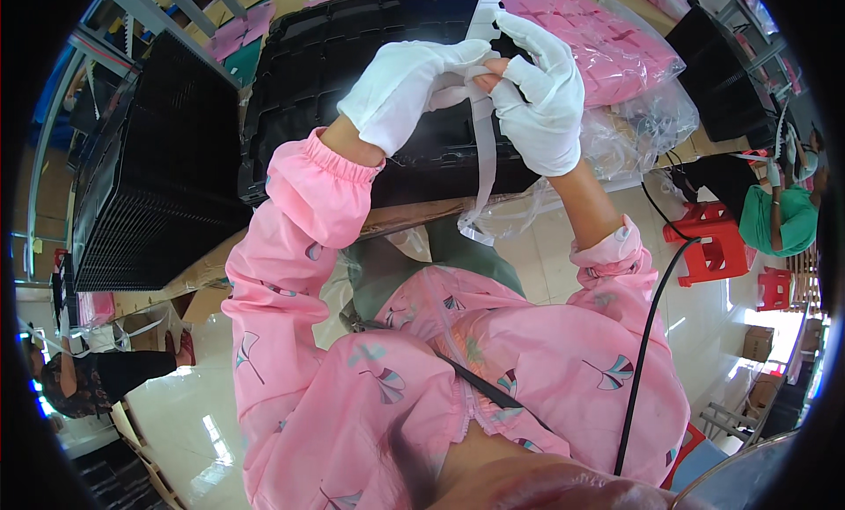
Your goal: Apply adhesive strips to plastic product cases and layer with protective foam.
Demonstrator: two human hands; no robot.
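Both hands wear white fabric gloves and meet over the black tray (352, 79), a wide plastic one with raised edges and slots. A thin, pale white strip (486, 154) hangs from between them, over the tray's front edge and down past the table. My left hand (409, 83) is closed, its fingertips pinching the strip. My right hand (539, 101) pinches it too, with bare thumb and fingertip showing through the glove; the other fingers curl above. Just beyond the hands, a wider white strip (484, 17) with a notched edge lies across the tray.
Pink trays in clear plastic (607, 48) lie right of the black tray. Tall stacks of black trays (154, 171) stand at the left, with another black stack (717, 70) at far right. Red stools (711, 246) and a person in green (783, 215) are on the right; another person (88, 382) is lower left.
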